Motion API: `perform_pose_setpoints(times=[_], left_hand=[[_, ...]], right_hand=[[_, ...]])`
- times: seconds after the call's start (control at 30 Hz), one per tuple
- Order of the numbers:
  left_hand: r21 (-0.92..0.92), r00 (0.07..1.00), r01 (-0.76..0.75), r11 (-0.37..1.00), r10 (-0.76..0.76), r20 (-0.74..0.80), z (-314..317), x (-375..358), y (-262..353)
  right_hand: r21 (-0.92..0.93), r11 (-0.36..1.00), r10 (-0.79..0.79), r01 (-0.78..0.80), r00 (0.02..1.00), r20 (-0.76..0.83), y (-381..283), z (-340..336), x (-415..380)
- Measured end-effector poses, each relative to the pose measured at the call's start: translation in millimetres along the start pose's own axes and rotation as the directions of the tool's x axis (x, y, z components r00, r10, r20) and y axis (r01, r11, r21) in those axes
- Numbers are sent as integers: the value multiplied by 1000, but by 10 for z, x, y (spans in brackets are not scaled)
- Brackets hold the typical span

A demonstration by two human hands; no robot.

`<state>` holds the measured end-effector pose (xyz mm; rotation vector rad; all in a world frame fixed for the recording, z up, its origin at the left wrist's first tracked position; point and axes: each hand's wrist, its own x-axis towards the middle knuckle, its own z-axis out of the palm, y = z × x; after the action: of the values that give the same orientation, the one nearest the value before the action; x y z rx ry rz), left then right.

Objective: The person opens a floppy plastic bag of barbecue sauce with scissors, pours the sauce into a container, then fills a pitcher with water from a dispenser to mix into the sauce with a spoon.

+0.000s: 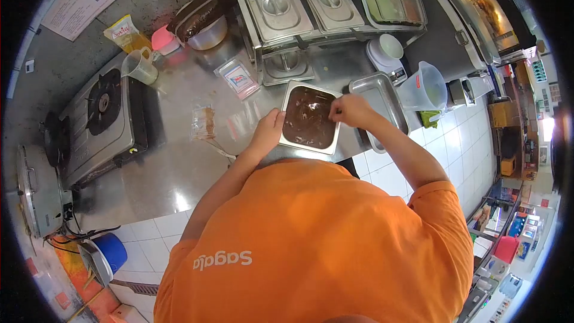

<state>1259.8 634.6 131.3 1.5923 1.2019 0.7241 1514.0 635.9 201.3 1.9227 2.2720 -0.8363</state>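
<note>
A square metal food pan (287,138) filled with glossy dark brown sauce (309,118) is at the counter's front edge, close to my body. My left hand (270,130) grips its left rim, with some fingers hidden against the outer wall. Above the right rim, my right hand (351,111) is closed, fingertips bent down over the edge of the sauce. Whatever those fingers hold, if anything, is hidden. Just right of the pan, partly behind my right hand, lies a shallow metal tray (391,100).
Lidded steel pans (276,6) stand at the back. A white kitchen scale (385,54) and clear measuring jug (423,87) are to the right. Plastic packets (238,78), a sauce-smeared bowl (208,34) and a gas stove (101,119) are to the left.
</note>
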Motion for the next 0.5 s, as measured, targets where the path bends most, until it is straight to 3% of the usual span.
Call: perform_pose_setpoints(times=[0.03, 0.07, 0.13, 0.17, 0.23, 0.27, 0.33, 0.37, 0.43, 0.47, 0.5], left_hand=[[0, 1000, 1, 1000, -1, -1, -8, 7, -7], [17, 999, 24, 1000, -24, 25, -15, 9, -6], [38, 998, 43, 998, -45, 51, -19, 6, 12], [26, 998, 46, 999, -47, 46, -17, -4, 22], [16, 998, 46, 999, -47, 40, -33, 16, 35], [14, 997, 54, 998, -55, 48, -39, 5, 55], [11, 997, 61, 998, -61, 57, -26, -10, 53], [14, 999, 34, 999, -34, 41, -15, -9, 31], [18, 1000, 6, 1000, -6, 23, -13, 20, -20], [13, 1000, 9, 1000, -9, 22, -10, 21, -19], [8, 1000, 12, 1000, -12, 23, -4, 7, -16]], right_hand=[[-63, 993, 95, -99, 993, -67, -36, -44, -10], [-64, 993, 95, -100, 993, -64, -4, 10, -12], [96, 990, -111, 107, 993, 42, 84, 150, 3], [97, 990, -111, 107, 993, 38, 46, 100, -4], [-122, 988, 87, -95, 994, -71, -28, -28, -13], [-122, 988, 88, -96, 994, -66, 9, 31, -12], [88, 993, -82, 78, 996, 42, 117, 168, 10], [88, 993, -82, 79, 996, 41, 75, 114, 5], [-75, 991, 115, -112, 993, 30, -10, -13, 3], [-75, 991, 116, -113, 993, 36, 28, 38, 5], [19, 1000, 2, -3, 999, 45, 86, 119, 6]])
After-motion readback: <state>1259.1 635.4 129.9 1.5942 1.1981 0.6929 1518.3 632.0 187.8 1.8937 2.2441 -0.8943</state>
